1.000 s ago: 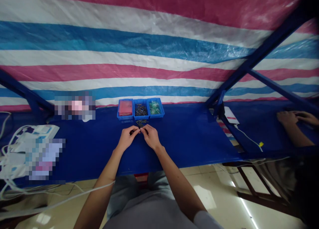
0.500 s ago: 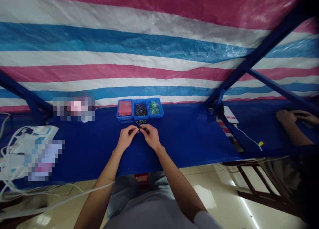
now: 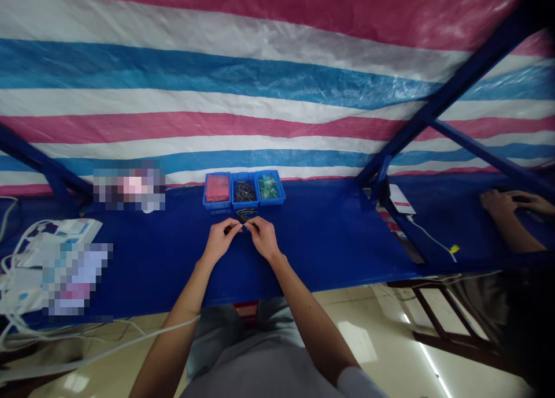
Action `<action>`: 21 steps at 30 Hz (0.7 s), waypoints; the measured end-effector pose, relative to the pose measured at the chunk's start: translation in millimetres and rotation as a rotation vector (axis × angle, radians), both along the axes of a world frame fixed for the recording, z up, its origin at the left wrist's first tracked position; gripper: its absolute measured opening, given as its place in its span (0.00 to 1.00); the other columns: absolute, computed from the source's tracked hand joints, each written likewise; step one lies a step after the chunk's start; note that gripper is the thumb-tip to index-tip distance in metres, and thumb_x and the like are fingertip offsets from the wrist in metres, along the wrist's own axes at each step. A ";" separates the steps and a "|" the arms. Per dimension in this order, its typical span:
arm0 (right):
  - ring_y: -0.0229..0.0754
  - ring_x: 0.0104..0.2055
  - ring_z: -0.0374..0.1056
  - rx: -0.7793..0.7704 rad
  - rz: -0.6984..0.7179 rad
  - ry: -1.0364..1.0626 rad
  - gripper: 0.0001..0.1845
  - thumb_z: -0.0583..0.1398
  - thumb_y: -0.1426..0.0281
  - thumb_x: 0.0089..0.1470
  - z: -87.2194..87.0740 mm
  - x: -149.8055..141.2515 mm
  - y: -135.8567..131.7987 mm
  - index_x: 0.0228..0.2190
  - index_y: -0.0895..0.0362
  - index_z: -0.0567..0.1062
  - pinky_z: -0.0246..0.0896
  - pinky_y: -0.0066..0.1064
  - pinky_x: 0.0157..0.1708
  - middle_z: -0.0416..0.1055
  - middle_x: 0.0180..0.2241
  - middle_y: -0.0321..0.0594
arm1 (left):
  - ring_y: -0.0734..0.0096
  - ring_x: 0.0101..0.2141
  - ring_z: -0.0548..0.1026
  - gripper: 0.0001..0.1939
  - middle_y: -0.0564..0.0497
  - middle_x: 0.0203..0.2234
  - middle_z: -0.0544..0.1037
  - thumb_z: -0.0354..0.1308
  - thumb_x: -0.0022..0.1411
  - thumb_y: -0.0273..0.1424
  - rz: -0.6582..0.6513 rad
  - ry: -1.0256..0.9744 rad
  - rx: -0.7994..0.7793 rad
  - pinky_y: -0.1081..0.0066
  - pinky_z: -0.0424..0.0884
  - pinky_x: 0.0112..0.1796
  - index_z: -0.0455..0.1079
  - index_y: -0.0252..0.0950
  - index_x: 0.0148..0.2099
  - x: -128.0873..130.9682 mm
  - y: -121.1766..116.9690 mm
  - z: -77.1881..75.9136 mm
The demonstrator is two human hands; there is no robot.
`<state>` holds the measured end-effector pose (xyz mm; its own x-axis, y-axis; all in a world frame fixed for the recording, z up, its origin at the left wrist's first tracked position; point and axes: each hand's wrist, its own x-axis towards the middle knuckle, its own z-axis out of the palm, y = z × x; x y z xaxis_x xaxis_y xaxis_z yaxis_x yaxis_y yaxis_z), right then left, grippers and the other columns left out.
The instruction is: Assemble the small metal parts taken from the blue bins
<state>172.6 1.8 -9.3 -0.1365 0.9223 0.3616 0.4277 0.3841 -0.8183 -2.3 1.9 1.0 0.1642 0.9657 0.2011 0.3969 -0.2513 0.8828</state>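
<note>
Left hand [image 3: 220, 237] and right hand [image 3: 263, 237] over a blue table [image 3: 329, 236], nearly meeting, both pinching one small piece [image 3: 243, 225] too tiny to identify. Just beyond the hands lies a loose pile of slim metal pieces [image 3: 246, 213]. Farther beyond, side by side: a left bin [image 3: 217, 205] ahead of the left hand, with red contents [image 3: 217, 187]; a middle bin [image 3: 245, 204] with dark metal pieces [image 3: 244, 191]; a right bin [image 3: 272, 201] with green contents [image 3: 268, 186].

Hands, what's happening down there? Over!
Left hand and right hand: pinched, nearly meeting; anything held too small to tell. Loose thin pieces just beyond. Three blue trays behind.
</note>
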 end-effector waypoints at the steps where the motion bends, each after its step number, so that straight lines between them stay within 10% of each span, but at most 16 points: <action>1: 0.41 0.33 0.69 0.001 0.001 -0.014 0.14 0.55 0.66 0.65 0.1 0.0 0.0 0.32 0.55 0.78 0.61 0.30 0.35 0.75 0.32 0.40 | 0.64 0.33 0.80 0.15 0.50 0.30 0.82 0.57 0.66 0.42 0.000 0.001 0.001 0.69 0.73 0.38 0.76 0.37 0.37 0.0 0.0 0.2; 13: 0.36 0.21 0.58 -0.052 -0.039 -0.078 0.29 0.48 0.56 0.69 -1.8 1.4 0.9 0.18 0.55 0.65 0.51 0.28 0.26 0.61 0.18 0.34 | 0.64 0.33 0.80 0.14 0.49 0.31 0.82 0.57 0.66 0.41 -0.007 -0.015 -0.011 0.70 0.72 0.37 0.75 0.37 0.38 -0.5 -1.3 2.4; 21: 0.38 0.31 0.67 -0.027 -0.001 0.123 0.09 0.59 0.63 0.62 2.2 0.7 0.2 0.40 0.55 0.74 0.61 0.28 0.33 0.75 0.35 0.38 | 0.64 0.33 0.80 0.14 0.49 0.30 0.82 0.57 0.65 0.42 0.017 -0.047 -0.032 0.69 0.73 0.38 0.75 0.36 0.38 -0.9 -0.2 -0.1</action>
